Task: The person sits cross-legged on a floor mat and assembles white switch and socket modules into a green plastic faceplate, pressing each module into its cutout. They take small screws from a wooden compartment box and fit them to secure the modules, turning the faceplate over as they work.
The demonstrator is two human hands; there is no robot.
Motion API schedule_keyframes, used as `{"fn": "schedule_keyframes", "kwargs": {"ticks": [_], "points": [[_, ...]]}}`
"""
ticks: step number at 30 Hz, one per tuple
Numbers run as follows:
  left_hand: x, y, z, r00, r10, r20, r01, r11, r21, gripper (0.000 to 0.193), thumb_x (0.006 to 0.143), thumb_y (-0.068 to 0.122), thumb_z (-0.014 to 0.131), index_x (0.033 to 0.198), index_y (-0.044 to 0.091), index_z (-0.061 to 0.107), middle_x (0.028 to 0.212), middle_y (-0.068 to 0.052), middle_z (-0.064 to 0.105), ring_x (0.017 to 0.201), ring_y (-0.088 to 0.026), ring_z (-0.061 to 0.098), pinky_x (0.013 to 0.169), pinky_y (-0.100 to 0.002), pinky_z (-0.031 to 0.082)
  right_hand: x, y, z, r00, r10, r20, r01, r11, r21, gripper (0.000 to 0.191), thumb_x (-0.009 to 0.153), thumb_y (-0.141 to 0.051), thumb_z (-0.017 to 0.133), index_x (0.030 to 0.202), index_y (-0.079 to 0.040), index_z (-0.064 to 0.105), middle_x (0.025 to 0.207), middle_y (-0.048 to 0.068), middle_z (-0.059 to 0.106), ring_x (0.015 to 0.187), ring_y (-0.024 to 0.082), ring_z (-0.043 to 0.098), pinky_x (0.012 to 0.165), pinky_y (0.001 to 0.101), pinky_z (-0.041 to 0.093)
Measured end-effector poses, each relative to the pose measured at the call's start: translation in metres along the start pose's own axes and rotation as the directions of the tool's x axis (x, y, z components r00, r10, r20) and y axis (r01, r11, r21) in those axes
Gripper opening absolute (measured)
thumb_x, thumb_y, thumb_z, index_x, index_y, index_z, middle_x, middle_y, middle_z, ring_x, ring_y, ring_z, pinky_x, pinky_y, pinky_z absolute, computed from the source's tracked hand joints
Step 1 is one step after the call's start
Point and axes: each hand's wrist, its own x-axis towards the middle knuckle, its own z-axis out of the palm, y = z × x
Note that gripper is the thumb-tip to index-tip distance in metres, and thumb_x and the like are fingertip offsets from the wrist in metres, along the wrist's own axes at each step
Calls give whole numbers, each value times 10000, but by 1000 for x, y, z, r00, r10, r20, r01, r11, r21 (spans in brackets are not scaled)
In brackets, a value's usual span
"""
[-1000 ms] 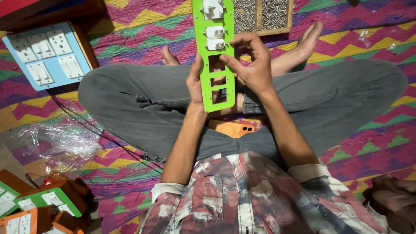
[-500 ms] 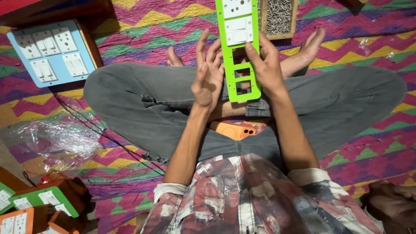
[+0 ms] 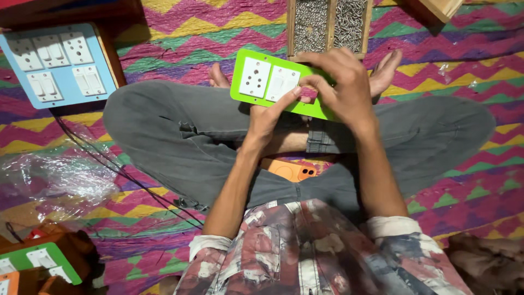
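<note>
While both hands hold the green plate (image 3: 284,84) over crossed legs, left hand (image 3: 267,117) pinching its near edge, right hand (image 3: 338,82) with fingers clamped across its right end, fitting the 3rd module seems underway, needing firm, square pressure beside 2 white modules (image 3: 268,81).

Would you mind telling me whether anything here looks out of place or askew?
Only the orange phone seems out of place, lying in the person's lap under the arms. The green switch plate is tilted, held by the left hand and right hand.
</note>
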Motion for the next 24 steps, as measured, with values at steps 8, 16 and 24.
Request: {"fn": "schedule_keyframes", "kwargs": {"ticks": [8, 16, 24], "points": [[11, 6, -5, 997, 19, -69, -39, 954, -297, 251, 983, 109, 693, 1200, -11, 653, 1097, -69, 724, 997, -184, 740, 935, -307, 547, 7, 36, -36, 995, -7, -95, -14, 976, -216, 161, 1056, -9, 683, 1199, -42, 750, 1084, 113, 707, 1027, 280, 645, 940, 407, 498], [21, -1, 9, 987, -34, -157, 13, 990, -137, 275, 1026, 174, 664, 1207, -33, 671, 1056, -106, 767, 957, -151, 708, 887, -280, 543, -6, 92, 1, 917, 396, -42, -382, 905, 186, 128, 1079, -135, 716, 1145, -31, 753, 988, 60, 748, 842, 100, 675, 746, 253, 530], [30, -15, 13, 966, 81, -247, -68, 996, 58, 218, 993, 151, 698, 1138, -11, 711, 1061, -31, 734, 984, -107, 662, 866, -260, 533, 77, 162, 15, 973, 216, -83, -200, 965, 168, 165, 1074, -136, 735, 1135, 16, 755, 979, 94, 760, 860, 136, 699, 751, 282, 538]]}}
